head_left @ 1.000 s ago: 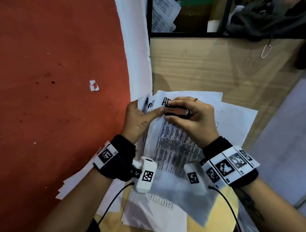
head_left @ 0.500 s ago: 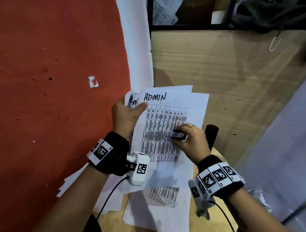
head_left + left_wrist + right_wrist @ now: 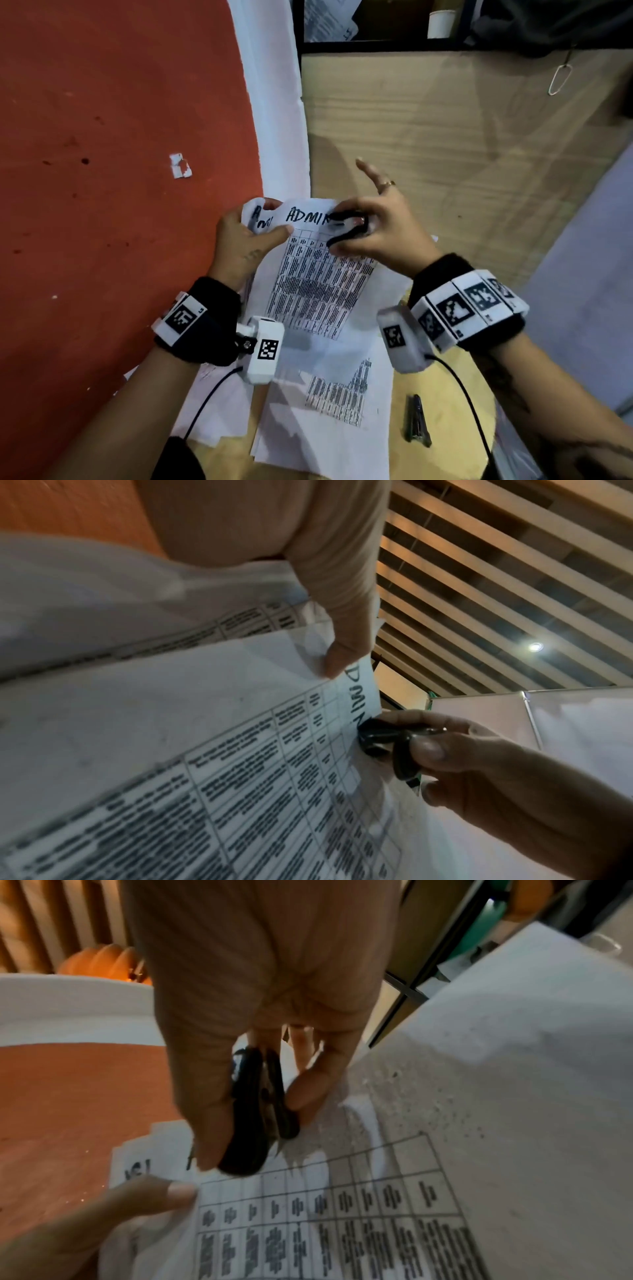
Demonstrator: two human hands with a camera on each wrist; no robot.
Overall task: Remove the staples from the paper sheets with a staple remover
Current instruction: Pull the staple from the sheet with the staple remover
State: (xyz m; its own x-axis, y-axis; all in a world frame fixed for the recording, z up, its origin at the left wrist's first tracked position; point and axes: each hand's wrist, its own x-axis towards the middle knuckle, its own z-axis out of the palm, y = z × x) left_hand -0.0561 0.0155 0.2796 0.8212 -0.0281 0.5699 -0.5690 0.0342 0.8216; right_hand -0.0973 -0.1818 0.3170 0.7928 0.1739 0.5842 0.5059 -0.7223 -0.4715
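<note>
Fingers first: on the right hand (image 3: 383,233), thumb and forefinger pinching the black staple remover (image 3: 346,226), remaining fingers splayed up and away, a ring (image 3: 386,185) on one of them. On the left hand (image 3: 239,246), thumb (image 3: 274,234) pressed flat over the top-left corner of the paper sheets (image 3: 315,291), other fingers curled behind that corner, so a pinch on the paper.

Largest to smallest from here. Red surface (image 3: 102,171) filling the left of the head view, with a white band (image 3: 274,102) along its edge. Wooden panel (image 3: 445,154) to the right, beyond the hands. Paper sheets held up between both hands, printed with a table and hand-lettered "ADMIN" along the top edge; more loose sheets (image 3: 325,428) lying flat underneath, on a round wooden top (image 3: 445,411). Staple remover set against the top edge of the held sheets, right beside the lettering, its black handles apart in the right wrist view (image 3: 255,1112); from the left wrist (image 3: 383,739), seen touching the paper's edge just past the last letter. Whether a staple sits in its claws: cannot tell.

Dark slim tool (image 3: 416,425) lying on the round top, below the right wrist, apart from the papers. Small torn scrap of white paper (image 3: 180,166) alone on the red surface. Metal clip (image 3: 560,80) hanging at the upper right.
</note>
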